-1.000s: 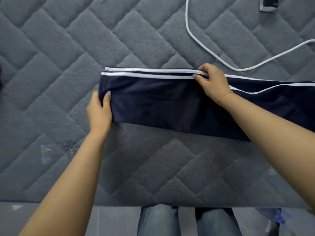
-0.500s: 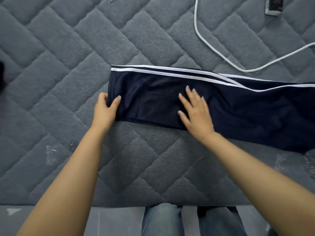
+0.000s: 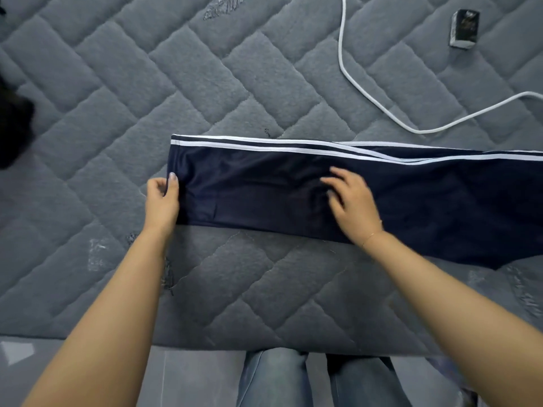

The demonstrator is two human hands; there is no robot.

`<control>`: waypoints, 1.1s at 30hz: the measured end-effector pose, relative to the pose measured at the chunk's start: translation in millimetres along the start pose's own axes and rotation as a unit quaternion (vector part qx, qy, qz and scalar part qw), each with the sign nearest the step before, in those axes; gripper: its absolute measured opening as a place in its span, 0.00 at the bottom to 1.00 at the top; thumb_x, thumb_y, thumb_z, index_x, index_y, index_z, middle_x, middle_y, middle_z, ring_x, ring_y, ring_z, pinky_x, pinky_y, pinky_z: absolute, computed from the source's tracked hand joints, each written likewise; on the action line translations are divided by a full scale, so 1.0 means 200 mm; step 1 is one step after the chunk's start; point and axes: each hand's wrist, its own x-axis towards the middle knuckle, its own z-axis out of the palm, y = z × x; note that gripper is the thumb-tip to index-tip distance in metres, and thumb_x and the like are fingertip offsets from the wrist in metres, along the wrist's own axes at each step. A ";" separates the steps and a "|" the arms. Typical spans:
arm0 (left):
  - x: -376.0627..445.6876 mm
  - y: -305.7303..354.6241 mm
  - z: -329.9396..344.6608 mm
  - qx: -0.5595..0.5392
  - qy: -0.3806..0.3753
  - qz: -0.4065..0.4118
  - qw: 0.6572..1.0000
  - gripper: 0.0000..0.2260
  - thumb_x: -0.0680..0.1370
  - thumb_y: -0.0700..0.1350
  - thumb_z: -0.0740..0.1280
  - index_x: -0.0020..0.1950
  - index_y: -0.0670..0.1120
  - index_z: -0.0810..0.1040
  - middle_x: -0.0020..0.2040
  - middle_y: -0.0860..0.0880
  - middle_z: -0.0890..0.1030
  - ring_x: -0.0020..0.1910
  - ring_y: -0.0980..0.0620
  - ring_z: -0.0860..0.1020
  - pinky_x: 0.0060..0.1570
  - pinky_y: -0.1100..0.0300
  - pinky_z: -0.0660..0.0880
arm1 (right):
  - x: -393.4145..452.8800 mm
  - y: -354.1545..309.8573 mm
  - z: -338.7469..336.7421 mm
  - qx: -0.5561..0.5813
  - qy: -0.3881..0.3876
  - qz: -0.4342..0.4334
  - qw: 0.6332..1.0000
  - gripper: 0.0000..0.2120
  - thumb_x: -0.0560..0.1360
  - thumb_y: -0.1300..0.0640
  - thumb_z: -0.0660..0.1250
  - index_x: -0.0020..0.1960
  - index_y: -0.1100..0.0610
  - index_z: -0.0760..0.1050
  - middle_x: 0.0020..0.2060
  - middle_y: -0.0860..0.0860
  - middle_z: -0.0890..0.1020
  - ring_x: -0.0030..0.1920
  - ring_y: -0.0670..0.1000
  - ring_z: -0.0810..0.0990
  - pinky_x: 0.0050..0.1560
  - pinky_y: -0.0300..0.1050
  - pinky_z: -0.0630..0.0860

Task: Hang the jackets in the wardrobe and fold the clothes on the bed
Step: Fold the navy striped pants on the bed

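Quilted bed (image 3: 264, 83): left hand (image 3: 161, 202) pinches navy trousers (image 3: 264, 186), right hand (image 3: 351, 201) spread flat.

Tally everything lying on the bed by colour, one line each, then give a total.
Navy: 1, the striped trousers
White: 1, the cable
Black and grey: 1, the small box
Black: 1, a dark item cut off at the left edge, unidentifiable
Total: 4

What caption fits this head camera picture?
Left hand pinches the end of navy striped trousers on a grey quilted bed while the right hand smooths them.
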 end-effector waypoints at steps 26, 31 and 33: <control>0.04 -0.07 0.02 -0.056 0.034 -0.031 0.997 0.16 0.84 0.46 0.60 0.36 0.48 0.72 0.34 0.54 0.70 0.34 0.61 0.66 0.31 0.74 0.66 | 0.29 0.48 -0.33 -0.207 -0.109 0.019 0.972 0.21 0.69 0.48 0.76 0.54 0.60 0.75 0.50 0.58 0.76 0.53 0.61 0.74 0.55 0.56 0.67; 0.05 -0.09 0.01 -0.055 0.032 -0.022 0.998 0.16 0.83 0.47 0.61 0.35 0.49 0.72 0.34 0.54 0.70 0.33 0.62 0.67 0.30 0.73 0.66 | 0.37 0.49 -0.37 -0.119 -0.092 0.085 0.985 0.12 0.71 0.47 0.74 0.43 0.55 0.77 0.40 0.53 0.79 0.48 0.58 0.76 0.53 0.51 0.64; 0.06 -0.09 0.00 -0.054 0.030 -0.021 0.998 0.15 0.83 0.48 0.61 0.37 0.49 0.73 0.34 0.54 0.71 0.34 0.61 0.67 0.32 0.71 0.66 | 0.40 0.49 -0.41 -0.081 -0.034 0.104 0.991 0.09 0.72 0.49 0.73 0.43 0.54 0.78 0.40 0.53 0.81 0.46 0.57 0.78 0.58 0.55 0.67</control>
